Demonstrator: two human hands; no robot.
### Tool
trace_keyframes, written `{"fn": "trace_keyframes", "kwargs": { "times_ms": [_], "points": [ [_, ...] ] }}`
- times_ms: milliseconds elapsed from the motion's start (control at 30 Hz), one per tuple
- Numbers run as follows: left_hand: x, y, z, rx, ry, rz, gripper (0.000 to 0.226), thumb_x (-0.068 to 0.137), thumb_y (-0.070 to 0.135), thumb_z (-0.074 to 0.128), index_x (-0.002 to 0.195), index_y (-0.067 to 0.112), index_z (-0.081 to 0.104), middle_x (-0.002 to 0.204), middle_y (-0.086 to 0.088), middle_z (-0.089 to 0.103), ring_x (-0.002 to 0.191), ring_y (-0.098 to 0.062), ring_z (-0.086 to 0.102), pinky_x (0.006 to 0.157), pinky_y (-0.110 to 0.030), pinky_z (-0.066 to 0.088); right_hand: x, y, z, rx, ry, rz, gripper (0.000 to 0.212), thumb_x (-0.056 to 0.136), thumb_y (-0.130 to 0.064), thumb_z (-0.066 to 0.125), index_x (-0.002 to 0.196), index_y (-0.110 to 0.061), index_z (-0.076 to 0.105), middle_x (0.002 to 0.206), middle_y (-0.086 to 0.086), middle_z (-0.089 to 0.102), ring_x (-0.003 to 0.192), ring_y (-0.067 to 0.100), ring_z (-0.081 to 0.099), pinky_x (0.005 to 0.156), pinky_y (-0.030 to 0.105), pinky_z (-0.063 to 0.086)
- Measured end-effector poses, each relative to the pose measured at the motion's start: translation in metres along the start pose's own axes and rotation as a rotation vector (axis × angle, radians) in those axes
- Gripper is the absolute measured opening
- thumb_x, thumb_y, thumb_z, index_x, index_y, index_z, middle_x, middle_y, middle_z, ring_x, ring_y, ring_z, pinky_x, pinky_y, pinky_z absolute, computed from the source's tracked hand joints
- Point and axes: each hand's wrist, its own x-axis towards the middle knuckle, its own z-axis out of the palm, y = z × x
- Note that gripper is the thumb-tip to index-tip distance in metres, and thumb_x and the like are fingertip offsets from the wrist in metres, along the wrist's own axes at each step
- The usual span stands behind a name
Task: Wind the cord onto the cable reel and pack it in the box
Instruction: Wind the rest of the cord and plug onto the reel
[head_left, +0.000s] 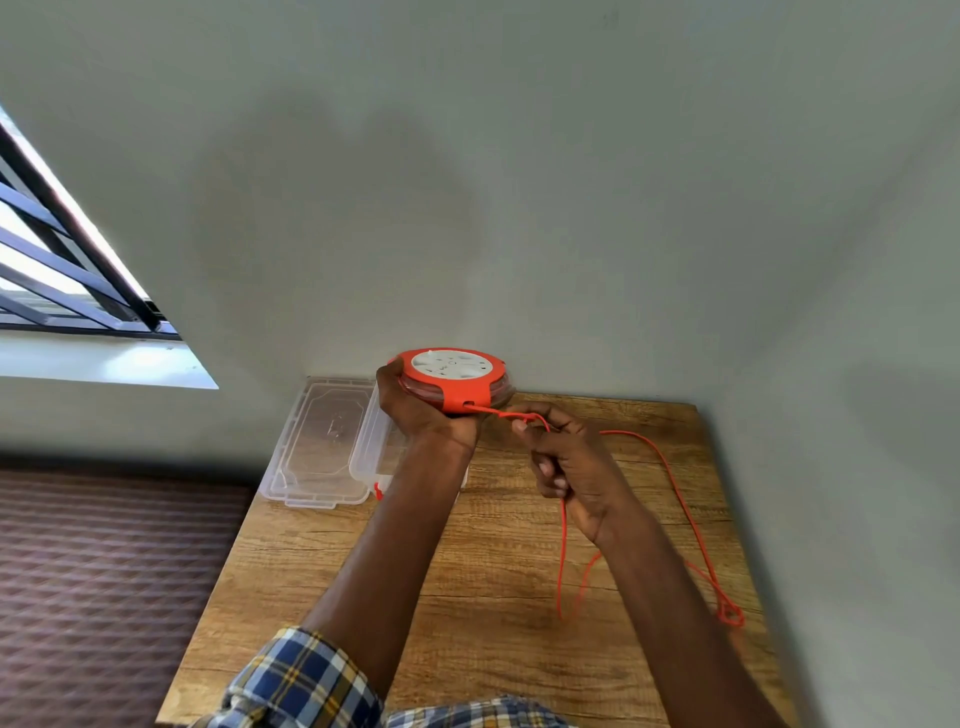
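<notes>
Left hand (426, 410) grips the orange cable reel (451, 378) above the table (467, 571); right hand (566, 462) pinches the cord (680, 499), feeding slack, clear box (369, 441) open nearby.

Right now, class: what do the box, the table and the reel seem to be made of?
Box: clear plastic, see-through and glossy. Table: wood or wood-look laminate, brown grain lines, matte. Reel: orange and white plastic, probably, smooth moulded surface.
</notes>
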Motion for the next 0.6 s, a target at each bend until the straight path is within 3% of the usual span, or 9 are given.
{"fn": "trace_keyframes", "kwargs": {
  "times_ms": [133,233,367,500,600],
  "points": [
    [0.0,0.002,-0.002,0.004,0.0,0.002,0.066,0.092,0.051,0.054,0.145,0.014,0.063,0.147,-0.023,0.062,0.134,-0.049,0.057,0.113,-0.069,0.042,-0.003,-0.004,0.008,-0.179,0.089,-0.143,0.03,0.086,-0.048,0.078,0.106,-0.026,0.079,0.076,0.003,0.068,0.054,0.01,0.044,0.043,0.023,0.032],
    [0.0,0.002,-0.002,0.016,0.013,-0.009,0.067,0.091,0.051,0.053,0.146,0.014,0.062,0.148,-0.024,0.062,0.135,-0.049,0.057,0.113,-0.069,0.041,-0.001,-0.005,0.013,-0.275,0.159,-0.274,0.023,0.09,-0.044,0.075,0.101,-0.025,0.081,0.091,0.002,0.078,0.072,0.011,0.063,0.053,0.028,0.048],
    [-0.004,-0.002,0.001,0.013,0.013,-0.014,0.066,0.091,0.049,0.054,0.146,0.013,0.062,0.148,-0.023,0.062,0.134,-0.048,0.057,0.113,-0.067,0.043,-0.002,-0.008,0.013,-0.066,0.134,-0.177,0.034,0.09,-0.047,0.072,0.098,-0.015,0.081,0.088,0.019,0.077,0.06,0.017,0.065,0.049,0.026,0.048],
    [-0.006,-0.001,0.007,-0.011,-0.016,-0.007,0.068,0.092,0.047,0.052,0.149,0.01,0.059,0.148,-0.023,0.061,0.137,-0.049,0.055,0.115,-0.067,0.041,-0.003,-0.011,0.002,0.042,-0.04,-0.039,0.048,0.074,-0.042,0.088,0.113,-0.017,0.076,0.106,0.019,0.076,0.076,0.015,0.068,0.056,0.025,0.05],
    [-0.007,-0.003,0.009,0.015,-0.028,-0.004,0.068,0.094,0.047,0.05,0.148,0.008,0.059,0.141,-0.022,0.063,0.142,-0.049,0.051,0.117,-0.067,0.038,-0.001,-0.009,0.0,0.09,-0.011,-0.006,0.038,0.075,-0.04,0.088,0.106,-0.02,0.076,0.092,0.021,0.074,0.056,0.013,0.059,0.05,0.025,0.047]
  ]
}}
